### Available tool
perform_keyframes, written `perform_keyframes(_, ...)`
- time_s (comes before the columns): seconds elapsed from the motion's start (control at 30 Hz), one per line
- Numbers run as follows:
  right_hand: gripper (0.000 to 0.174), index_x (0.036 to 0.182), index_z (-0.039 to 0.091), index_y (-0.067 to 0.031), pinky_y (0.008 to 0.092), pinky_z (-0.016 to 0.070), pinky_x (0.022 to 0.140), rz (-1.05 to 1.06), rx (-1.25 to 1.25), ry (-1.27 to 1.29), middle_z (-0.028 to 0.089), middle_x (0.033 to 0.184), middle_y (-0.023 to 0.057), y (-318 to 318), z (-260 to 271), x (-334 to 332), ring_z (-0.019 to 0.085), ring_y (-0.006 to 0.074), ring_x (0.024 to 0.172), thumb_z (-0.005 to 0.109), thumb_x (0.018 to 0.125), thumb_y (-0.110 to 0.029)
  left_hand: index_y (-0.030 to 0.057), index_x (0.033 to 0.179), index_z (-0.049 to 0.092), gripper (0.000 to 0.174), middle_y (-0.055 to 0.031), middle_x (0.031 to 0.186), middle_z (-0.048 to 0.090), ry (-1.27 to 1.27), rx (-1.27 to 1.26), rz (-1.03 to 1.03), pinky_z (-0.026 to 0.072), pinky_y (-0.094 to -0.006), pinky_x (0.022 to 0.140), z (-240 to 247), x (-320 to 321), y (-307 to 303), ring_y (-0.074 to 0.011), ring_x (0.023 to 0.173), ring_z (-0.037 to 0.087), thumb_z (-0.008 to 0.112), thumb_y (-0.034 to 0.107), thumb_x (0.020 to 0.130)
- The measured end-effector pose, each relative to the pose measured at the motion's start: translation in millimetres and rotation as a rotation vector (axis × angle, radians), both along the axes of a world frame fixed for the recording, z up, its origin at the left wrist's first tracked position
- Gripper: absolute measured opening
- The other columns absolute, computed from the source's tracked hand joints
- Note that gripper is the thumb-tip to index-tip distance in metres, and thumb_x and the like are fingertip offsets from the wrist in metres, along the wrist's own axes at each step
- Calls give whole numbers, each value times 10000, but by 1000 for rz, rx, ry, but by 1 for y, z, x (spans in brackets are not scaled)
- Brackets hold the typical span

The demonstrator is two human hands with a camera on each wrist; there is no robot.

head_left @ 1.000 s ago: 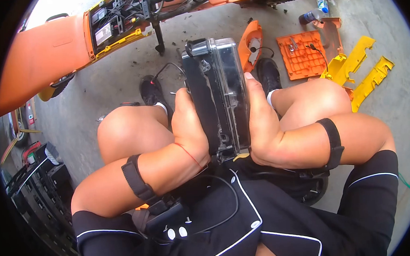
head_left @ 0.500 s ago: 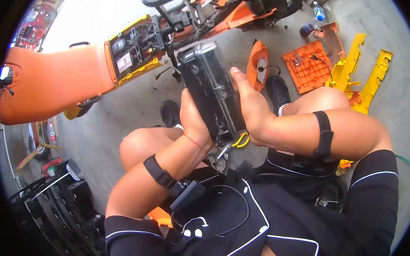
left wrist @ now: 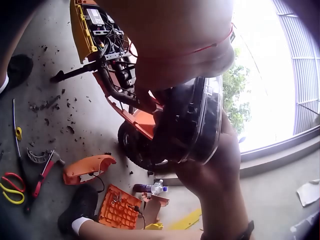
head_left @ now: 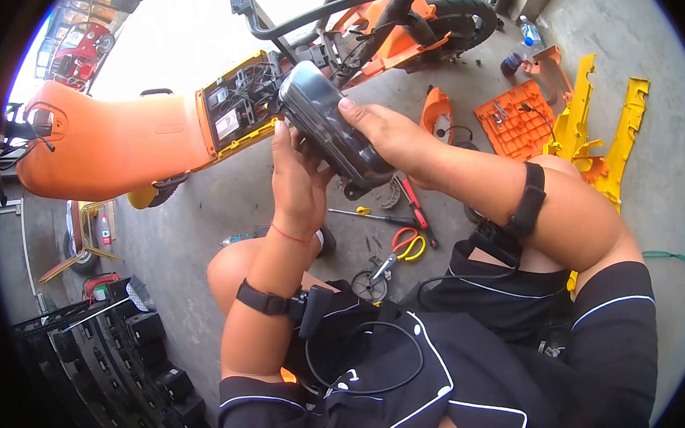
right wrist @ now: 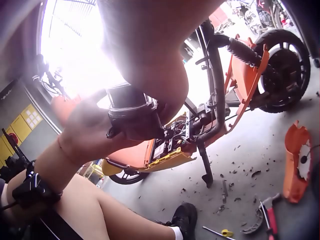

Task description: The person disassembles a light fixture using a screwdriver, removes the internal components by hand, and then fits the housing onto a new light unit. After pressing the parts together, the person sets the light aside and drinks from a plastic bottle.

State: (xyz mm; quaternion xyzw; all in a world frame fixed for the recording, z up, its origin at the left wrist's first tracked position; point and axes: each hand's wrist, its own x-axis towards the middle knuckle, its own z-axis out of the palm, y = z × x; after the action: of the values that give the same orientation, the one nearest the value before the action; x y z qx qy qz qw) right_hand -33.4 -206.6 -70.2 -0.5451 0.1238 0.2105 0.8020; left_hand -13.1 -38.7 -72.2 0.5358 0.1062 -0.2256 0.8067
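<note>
Both hands hold a black instrument panel [head_left: 333, 128] with a clear, glossy cover, raised and tilted in front of the knees. My left hand [head_left: 299, 177] supports its left side from below, thumb up along the edge; its other fingers are partly hidden behind the housing. On the right side my right hand [head_left: 393, 136] grips it, thumb over the clear cover. A mounting tab shows at the panel's lower end in the head view. Beyond it stands a partly stripped orange scooter [head_left: 133, 129] with exposed wiring [head_left: 234, 103].
On the floor between the legs lie scissors [head_left: 396, 258], a red-handled tool [head_left: 418, 213] and a screwdriver [head_left: 382, 215]. Orange panels [head_left: 513, 121] and yellow trim pieces [head_left: 624, 142] lie at right, near bottles [head_left: 530, 31]. Black parts [head_left: 109, 369] stand at left.
The panel has risen forward and turned, its clear cover now facing more upward. The left hand has shifted beneath it. Scissors and tools on the floor have come into view.
</note>
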Motion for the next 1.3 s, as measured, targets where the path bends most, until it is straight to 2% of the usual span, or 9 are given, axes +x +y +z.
perform_keyframes(0.1,639,1273,542,-4,298,502,781,30,-193,-71,639,1051,88,1,9,-10,619,159,927,416,1031,-582,90,1294,537,624,-66,1244,590,-19,-47,-71,442,-403,1009,9,-12,-2,-218,1186,550,420,623,992)
perform_keyframes(0.17,618,1318,559,-26,332,439,960,162,-77,-96,608,1191,106,0,12,-15,570,161,1038,426,1033,-558,88,1300,531,607,-70,1205,605,-21,-82,-41,471,-412,993,8,-13,-2,-231,1139,586,439,604,994)
perform_keyframes(0.27,604,1300,572,-35,313,436,936,201,-77,-186,612,1153,78,1,13,-16,566,149,991,414,1038,-555,76,1305,524,575,-100,1177,637,9,-161,-67,533,-398,927,10,-12,9,-252,1054,645,453,559,1000)
perform_keyframes(0.33,589,1272,590,-33,301,453,889,117,-55,-240,610,1142,72,-2,8,-13,575,147,977,423,1038,-546,65,1308,519,553,-129,1152,656,4,-350,-63,559,-395,895,6,-9,14,-265,1032,666,437,524,1010)
perform_keyframes(0.43,586,1252,598,-21,305,463,875,-25,-51,-207,613,1149,92,-7,22,-11,590,156,968,430,1039,-540,57,1307,515,558,-139,1132,659,-84,-358,-4,568,-406,869,11,-10,8,-262,997,675,427,523,1013)
perform_keyframes(0.6,617,1254,590,-9,329,469,909,17,-62,-151,617,1177,108,-14,24,-2,600,179,1023,429,1031,-561,18,1355,480,572,-128,1203,617,-178,-302,119,486,-435,996,12,-13,4,-266,1129,599,459,483,1025)
perform_keyframes(0.8,674,1256,597,12,379,466,963,64,-157,-11,617,1199,128,-10,21,1,602,212,1080,435,1015,-596,59,1237,539,433,-79,1139,620,-199,-311,128,507,-394,961,21,-16,1,-213,1092,605,561,423,1003)
perform_keyframes(1.1,660,1279,597,12,365,468,943,191,-80,-58,617,1221,135,-13,21,-3,583,213,1100,448,1020,-577,39,1316,498,459,-102,1205,615,-189,-337,98,463,-434,1033,8,-13,5,-247,1164,584,516,389,1020)
perform_keyframes(1.3,514,1193,582,-33,301,447,937,-138,-17,-17,602,1116,83,-17,-2,5,564,154,1033,490,1025,-509,74,1387,455,457,-102,1327,561,-354,-299,43,401,-422,1094,14,-17,1,-250,1273,509,560,296,1002)
